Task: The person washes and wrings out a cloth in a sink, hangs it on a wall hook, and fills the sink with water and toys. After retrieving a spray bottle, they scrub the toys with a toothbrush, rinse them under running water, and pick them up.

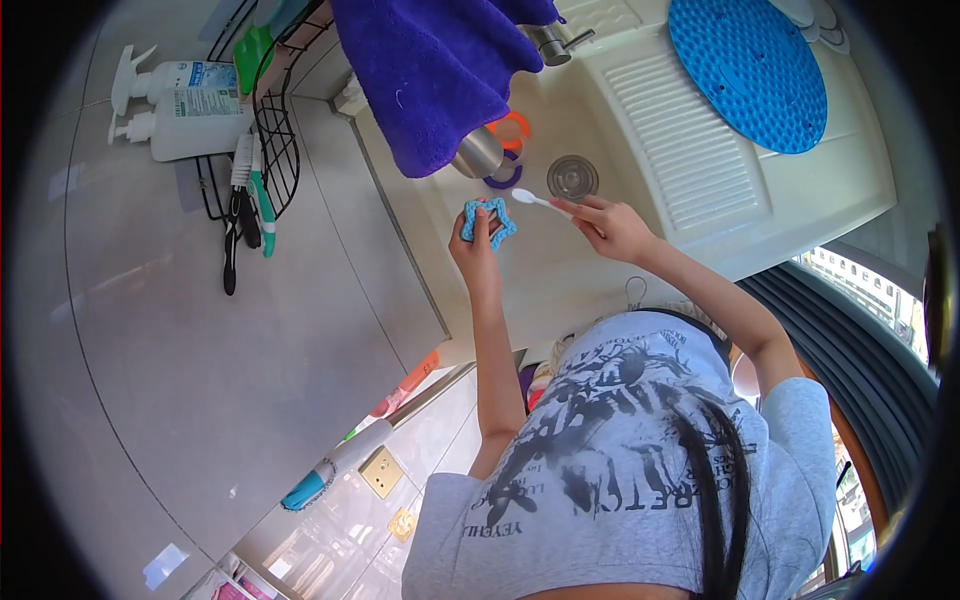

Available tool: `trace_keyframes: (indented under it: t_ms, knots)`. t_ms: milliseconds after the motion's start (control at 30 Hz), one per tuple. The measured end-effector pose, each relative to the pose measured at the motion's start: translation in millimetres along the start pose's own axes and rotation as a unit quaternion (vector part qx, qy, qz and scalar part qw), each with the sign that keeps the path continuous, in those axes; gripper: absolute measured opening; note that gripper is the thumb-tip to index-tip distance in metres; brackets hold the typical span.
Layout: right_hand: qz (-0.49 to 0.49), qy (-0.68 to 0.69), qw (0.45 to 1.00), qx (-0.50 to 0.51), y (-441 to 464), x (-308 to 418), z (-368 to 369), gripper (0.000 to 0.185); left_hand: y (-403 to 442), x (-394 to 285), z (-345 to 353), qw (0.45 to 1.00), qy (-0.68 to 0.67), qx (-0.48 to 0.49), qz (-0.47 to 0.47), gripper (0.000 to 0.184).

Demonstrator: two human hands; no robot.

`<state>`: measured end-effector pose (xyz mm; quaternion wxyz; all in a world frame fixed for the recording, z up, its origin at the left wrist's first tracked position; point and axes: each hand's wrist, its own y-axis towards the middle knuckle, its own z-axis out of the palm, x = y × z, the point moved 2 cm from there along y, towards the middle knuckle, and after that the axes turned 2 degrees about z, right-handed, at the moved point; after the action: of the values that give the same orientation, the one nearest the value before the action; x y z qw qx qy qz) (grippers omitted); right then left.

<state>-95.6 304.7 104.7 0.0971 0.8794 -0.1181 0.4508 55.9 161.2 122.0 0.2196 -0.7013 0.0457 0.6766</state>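
Over the sink basin, my left hand grips a light blue star-shaped ring, with fingers on its left side. My right hand is to the right, closed on the handle of a white brush. The brush's head points left and sits just above the star-shaped ring, apart from it. Past my hands, a purple ring and an orange ring lie in the basin beside a metal cylinder, which a purple towel partly hides.
The purple towel hangs near the faucet. A drain is in the basin. Right of it are a ribbed washboard and a round blue mat. Bottles and brushes are on the left wall rack.
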Motion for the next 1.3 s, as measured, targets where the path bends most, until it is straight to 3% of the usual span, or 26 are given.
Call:
trace_keyframes:
  t_ms: [367,533,733,933,1233,1300]
  knots:
    - [-0.014,-0.015,1.000,-0.009,-1.9,12.0,-10.6,0.046,-14.1,4.8,8.5,0.999,-0.009,0.035,-0.031,0.026]
    - [-0.004,-0.041,0.999,0.000,-15.0,-5.1,-13.7,0.044,-3.4,-27.6,12.0,0.999,-0.036,0.019,0.011,0.026]
    - [0.061,0.067,0.995,-0.047,-28.6,14.0,-42.9,0.046,-12.8,-58.5,20.7,0.996,-0.039,0.083,0.014,0.027]
    - [0.003,0.095,0.994,-0.062,-20.5,62.7,-60.7,0.048,-25.5,-74.3,33.1,0.994,-0.025,0.105,0.008,0.026]
    - [-0.008,0.014,0.999,-0.045,-32.8,44.5,-57.2,0.050,-26.6,-51.3,20.6,0.996,-0.040,0.074,-0.023,0.026]
    - [-0.058,0.005,0.998,-0.023,-30.9,55.1,-53.2,0.052,-25.5,-47.3,18.1,0.998,-0.029,0.060,-0.017,0.027]
